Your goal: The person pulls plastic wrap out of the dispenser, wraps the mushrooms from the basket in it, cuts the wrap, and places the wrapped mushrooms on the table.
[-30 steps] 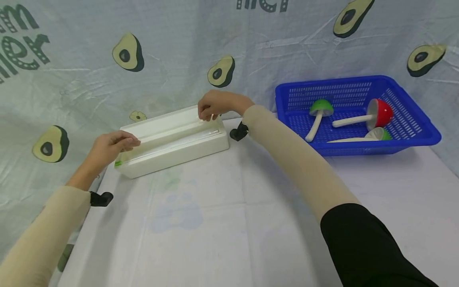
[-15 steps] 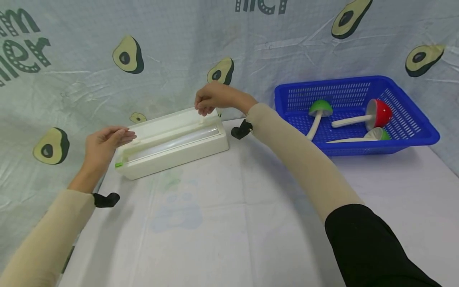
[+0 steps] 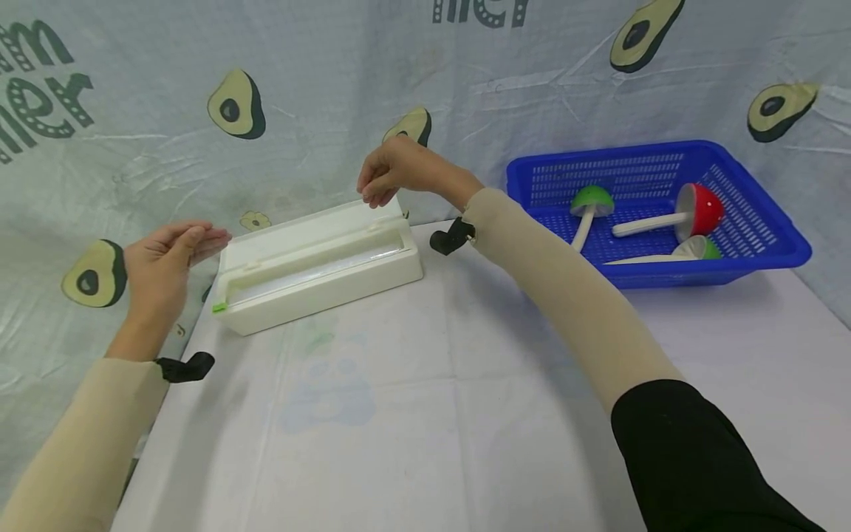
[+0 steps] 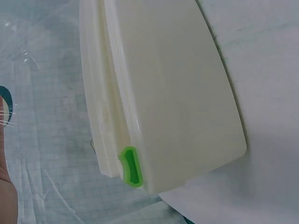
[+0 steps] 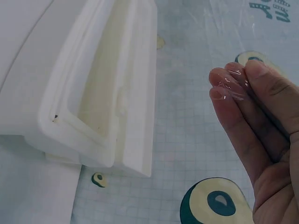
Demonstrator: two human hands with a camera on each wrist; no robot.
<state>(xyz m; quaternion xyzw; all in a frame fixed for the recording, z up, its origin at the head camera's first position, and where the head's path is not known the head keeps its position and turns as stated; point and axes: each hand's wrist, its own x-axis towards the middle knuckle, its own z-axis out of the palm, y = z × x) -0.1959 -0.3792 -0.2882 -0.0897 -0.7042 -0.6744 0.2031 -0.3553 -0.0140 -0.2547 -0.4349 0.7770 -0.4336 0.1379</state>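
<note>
A long white cling film dispenser (image 3: pixel 326 292) stands at the table's back left, its lid (image 3: pixel 309 233) raised at the back. A green piece (image 4: pixel 131 167) sits at its left end. Clear cling film (image 5: pixel 230 87) shows as shiny creases over the right fingertips in the right wrist view. My right hand (image 3: pixel 408 171) pinches it above the dispenser's right end. Beyond the left end, my left hand (image 3: pixel 158 270) is raised, thumb against fingers, pinching the film's other side. Between the hands the sheet is nearly invisible. Only a sliver of the left hand shows in the left wrist view.
A blue plastic basket (image 3: pixel 698 275) stands at the back right. Inside lie a green-capped mushroom (image 3: pixel 594 201), a red-capped mushroom (image 3: pixel 706 212) and another green-capped one (image 3: pixel 698 249). A curtain printed with avocados (image 3: pixel 236 103) hangs behind the white-covered table (image 3: pixel 399 414).
Both hands have risen away from the dispenser. The left hand has moved up and left, the right hand slightly up and left. The basket stays put.
</note>
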